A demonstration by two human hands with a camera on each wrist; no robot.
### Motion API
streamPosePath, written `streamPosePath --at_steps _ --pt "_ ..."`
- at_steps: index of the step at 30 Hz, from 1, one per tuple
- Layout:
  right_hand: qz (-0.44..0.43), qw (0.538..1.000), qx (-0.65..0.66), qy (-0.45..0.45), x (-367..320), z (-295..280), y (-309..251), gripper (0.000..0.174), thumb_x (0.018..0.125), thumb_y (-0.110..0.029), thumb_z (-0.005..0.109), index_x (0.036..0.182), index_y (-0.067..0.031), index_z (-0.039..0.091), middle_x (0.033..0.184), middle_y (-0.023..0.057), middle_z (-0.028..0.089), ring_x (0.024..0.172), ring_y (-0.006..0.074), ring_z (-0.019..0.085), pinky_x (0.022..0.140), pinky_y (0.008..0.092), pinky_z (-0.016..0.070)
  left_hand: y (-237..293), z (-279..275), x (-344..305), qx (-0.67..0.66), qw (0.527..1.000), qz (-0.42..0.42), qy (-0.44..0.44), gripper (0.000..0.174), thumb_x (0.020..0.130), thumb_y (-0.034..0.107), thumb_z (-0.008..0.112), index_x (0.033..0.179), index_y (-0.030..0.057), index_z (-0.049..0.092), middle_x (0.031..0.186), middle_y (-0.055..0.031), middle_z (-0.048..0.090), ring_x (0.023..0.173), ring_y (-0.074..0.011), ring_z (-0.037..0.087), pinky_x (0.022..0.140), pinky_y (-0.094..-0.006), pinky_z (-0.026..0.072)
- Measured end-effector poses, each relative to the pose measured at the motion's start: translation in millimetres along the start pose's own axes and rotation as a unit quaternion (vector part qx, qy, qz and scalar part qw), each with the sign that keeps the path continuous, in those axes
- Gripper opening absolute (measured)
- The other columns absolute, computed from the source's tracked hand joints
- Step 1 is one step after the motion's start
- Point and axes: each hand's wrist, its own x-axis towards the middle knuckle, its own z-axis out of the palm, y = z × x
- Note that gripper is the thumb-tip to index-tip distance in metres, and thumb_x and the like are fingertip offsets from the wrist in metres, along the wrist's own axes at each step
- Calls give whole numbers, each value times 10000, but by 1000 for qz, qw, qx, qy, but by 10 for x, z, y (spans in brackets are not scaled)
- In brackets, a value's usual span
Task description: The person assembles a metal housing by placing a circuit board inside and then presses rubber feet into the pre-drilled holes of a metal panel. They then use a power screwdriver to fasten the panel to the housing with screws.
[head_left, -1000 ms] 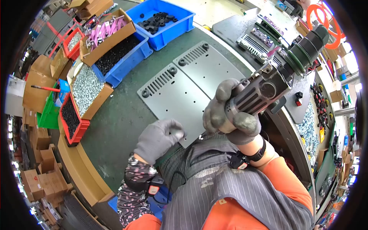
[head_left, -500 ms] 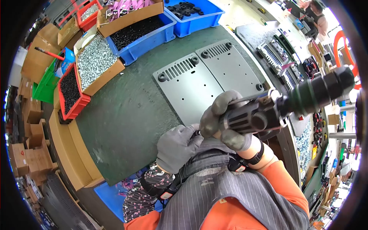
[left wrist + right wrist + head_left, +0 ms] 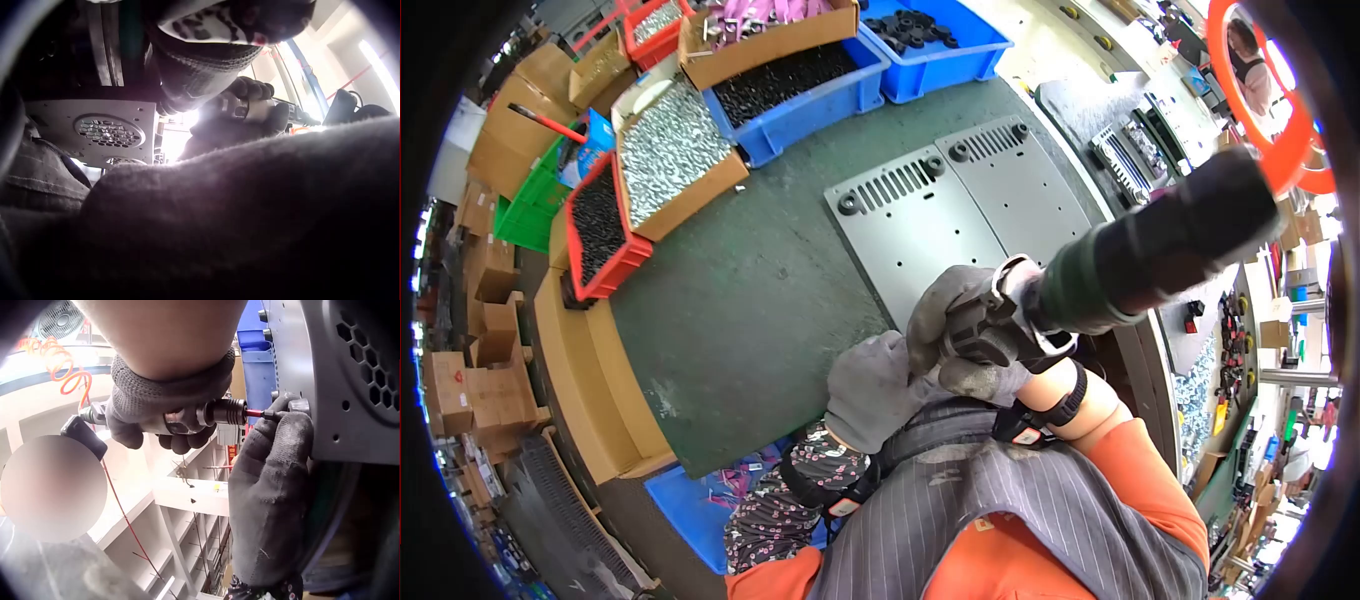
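Note:
My right hand [image 3: 960, 325] grips a power screwdriver [image 3: 1150, 245], whose thick dark rear end rises toward the head camera. In the right wrist view, its red-shanked bit [image 3: 255, 413] points at a small round foot [image 3: 299, 405] on the grey metal panel [image 3: 294, 362]. My left hand [image 3: 265, 494] pinches that foot between thumb and finger, its fingertips right beside the bit's end. From the head, the left hand [image 3: 870, 390] is at the panel's near corner, and the screwdriver hand hides the foot. Black rubber feet [image 3: 848, 203] sit along the panel's far slotted edge. Both hands wear grey gloves.
A second grey panel [image 3: 1025, 190] lies beside the first on the green table [image 3: 730, 300]. Bins line the left and back: black screws in a red bin [image 3: 640, 250], silver screws [image 3: 670, 150] in a carton, black feet in a blue bin [image 3: 950, 75]. An orange coiled hose [image 3: 1250, 90] hangs right.
My left hand has moved right to the panel's near corner. The right hand has brought the screwdriver down and left beside it, tipping its rear end up. The head view has shifted.

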Motion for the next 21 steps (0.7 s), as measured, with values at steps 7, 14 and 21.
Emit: streamPosePath --at_steps 7,14,21 --pt "-36 974 203 97 -167 -53 14 423 698 -99 712 1038 -4 480 853 84 593 714 150 602 620 262 484 -390 -348 415 -368 912 -136 -116 361 867 333 611 1065 33 591 876 -50 628 795 -145 586 726 -313 479" --pt "-51 932 332 137 -379 -95 -81 560 637 -228 826 985 -24 437 686 101 590 609 220 612 532 307 511 -1277 -1842 1449 -191 960 -116 171 678 902 603 379 1248 29 483 1029 -57 572 864 -125 478 822 -287 384" --pt "-46 926 321 196 -531 -176 -21 521 626 -220 802 974 -19 471 692 98 605 613 218 625 558 308 526 -2097 -2205 1539 -363 862 -300 188 660 937 467 376 1390 7 238 1407 -219 330 1337 -350 279 1073 -428 267"
